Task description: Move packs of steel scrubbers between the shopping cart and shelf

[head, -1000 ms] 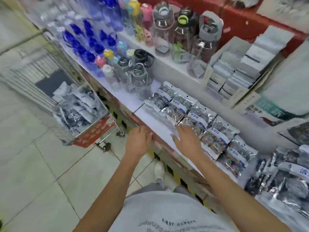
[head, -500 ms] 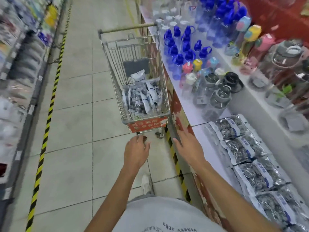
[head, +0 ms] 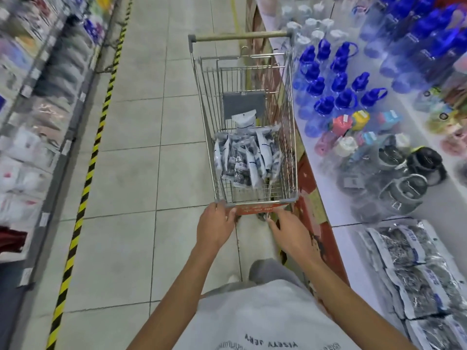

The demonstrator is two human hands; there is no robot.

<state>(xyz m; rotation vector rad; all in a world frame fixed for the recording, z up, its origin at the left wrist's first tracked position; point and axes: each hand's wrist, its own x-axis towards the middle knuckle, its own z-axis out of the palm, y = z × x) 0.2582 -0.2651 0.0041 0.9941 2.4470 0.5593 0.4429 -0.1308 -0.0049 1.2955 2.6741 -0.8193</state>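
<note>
My left hand (head: 216, 224) is at the near rim of the shopping cart (head: 288, 157), just below the middle of the frame, its fingers curled over the rim's left corner and gripping it. My right hand (head: 290, 232) reaches toward the same rim on the right, fingers loosely spread and holding nothing; the fingertips (head: 271, 218) are at the red sign on the cart's front, though I cannot tell whether they touch it. Both forearms stretch up from the bottom of the frame, converging on the cart. A heap of scrubber packs (head: 246, 157) lies inside the cart's basket at centre. More scrubber packs (head: 414, 271) lie in a row on the white shelf (head: 348, 213) at lower right, beside blue-capped bottles (head: 338, 82) further up.
</note>
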